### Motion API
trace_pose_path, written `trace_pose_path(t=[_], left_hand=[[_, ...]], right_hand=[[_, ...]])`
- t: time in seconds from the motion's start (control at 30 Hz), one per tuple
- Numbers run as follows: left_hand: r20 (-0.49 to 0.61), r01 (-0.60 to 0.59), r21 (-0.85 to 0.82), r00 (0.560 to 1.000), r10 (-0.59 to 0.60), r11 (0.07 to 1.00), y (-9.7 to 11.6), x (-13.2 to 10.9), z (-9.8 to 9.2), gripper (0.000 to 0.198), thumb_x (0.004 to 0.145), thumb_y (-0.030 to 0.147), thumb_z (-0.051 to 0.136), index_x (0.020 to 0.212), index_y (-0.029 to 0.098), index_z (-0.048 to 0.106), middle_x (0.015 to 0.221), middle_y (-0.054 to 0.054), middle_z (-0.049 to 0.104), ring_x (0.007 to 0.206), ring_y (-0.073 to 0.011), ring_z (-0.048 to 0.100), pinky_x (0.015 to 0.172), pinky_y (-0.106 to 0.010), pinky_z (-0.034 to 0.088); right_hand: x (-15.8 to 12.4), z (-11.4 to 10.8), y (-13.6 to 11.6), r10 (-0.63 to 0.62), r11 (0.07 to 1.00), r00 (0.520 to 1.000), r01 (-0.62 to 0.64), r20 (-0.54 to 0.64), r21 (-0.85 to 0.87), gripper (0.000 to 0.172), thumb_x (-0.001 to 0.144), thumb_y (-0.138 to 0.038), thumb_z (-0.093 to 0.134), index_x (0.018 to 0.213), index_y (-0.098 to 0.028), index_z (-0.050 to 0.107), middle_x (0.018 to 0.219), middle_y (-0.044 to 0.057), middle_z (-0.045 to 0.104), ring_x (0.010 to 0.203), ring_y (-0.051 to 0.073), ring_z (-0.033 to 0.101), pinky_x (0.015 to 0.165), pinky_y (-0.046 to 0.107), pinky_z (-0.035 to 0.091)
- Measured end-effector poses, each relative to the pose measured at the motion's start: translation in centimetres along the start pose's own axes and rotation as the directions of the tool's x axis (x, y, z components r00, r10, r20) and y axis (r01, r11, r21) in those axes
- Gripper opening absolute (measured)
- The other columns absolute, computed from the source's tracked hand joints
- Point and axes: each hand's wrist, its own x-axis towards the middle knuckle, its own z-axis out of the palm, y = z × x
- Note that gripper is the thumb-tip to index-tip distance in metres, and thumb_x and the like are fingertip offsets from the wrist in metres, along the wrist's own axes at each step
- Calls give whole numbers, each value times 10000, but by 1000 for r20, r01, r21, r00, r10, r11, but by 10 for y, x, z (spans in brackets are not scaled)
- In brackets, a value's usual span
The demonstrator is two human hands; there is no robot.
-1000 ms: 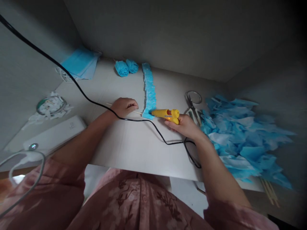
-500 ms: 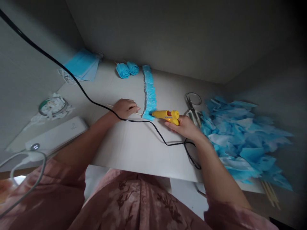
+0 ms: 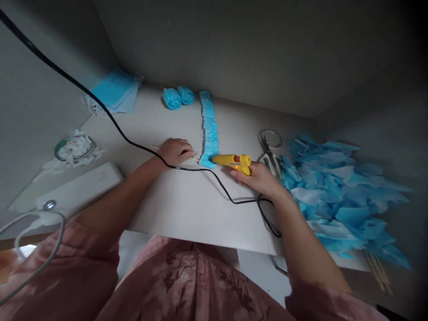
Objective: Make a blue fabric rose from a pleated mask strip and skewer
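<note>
Blue ruffled strip lies on the bench with its near end between the left hand, which holds a thin stick, and the right hand, wrapped around a yellow glue gun whose nozzle is at that end. Black cable crosses over the left wrist in view; a snag there could jerk the gun off line.

A glue gun, scissors and blue scraps mark a craft workspace.

My top dusty pink, button placket down front. Dark leafy embroidery either side of placket. Left sleeve, right sleeve flank placket, same pink. Left hand, right hand bare.
</note>
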Motion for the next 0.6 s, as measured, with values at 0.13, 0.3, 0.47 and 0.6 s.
trace_pose_path(t=[0.13, 0.3, 0.47, 0.6], left_hand=[[-12, -7, 1, 1000, 7, 1000, -1, -1, 1, 355, 953, 384, 526, 717, 185, 702, 727, -38, 689, 726, -151, 615, 689, -258, 424], [-24, -11, -2, 1000, 11, 1000, -3, 0, 4, 358, 951, 381, 527, 718, 179, 707, 728, -42, 680, 713, -157, 606, 678, -271, 408], [-53, -27, -9, 998, 26, 1000, -7, 1, 7, 336, 943, 361, 571, 700, 176, 711, 720, -39, 685, 719, -148, 618, 679, -257, 411], [-41, -11, -29, 999, 9, 1000, -5, 0, 6, 219, 874, 344, 675, 738, 187, 743, 744, -21, 709, 711, -139, 625, 687, -242, 423]], right_hand=[[0, 0, 1, 6, 1000, 1000, -6, 10, 13, 478, 808, -682, 664, 743, -210, 624, 607, 5, 603, 550, 152, 533, 534, 286, 390], [1, 2, 4, 15, 999, 1000, -15, 8, 28, 462, 813, -668, 675, 797, -206, 646, 606, 1, 611, 548, 155, 542, 537, 284, 402], [1, 2, 4, 19, 999, 1000, -19, 15, 28, 457, 811, -667, 668, 784, -211, 643, 603, 3, 610, 551, 156, 539, 542, 287, 404], [0, 0, 2, 5, 1000, 1000, -4, 5, -14, 444, 820, -654, 653, 733, -220, 621, 593, 6, 600, 537, 152, 523, 548, 293, 398]])
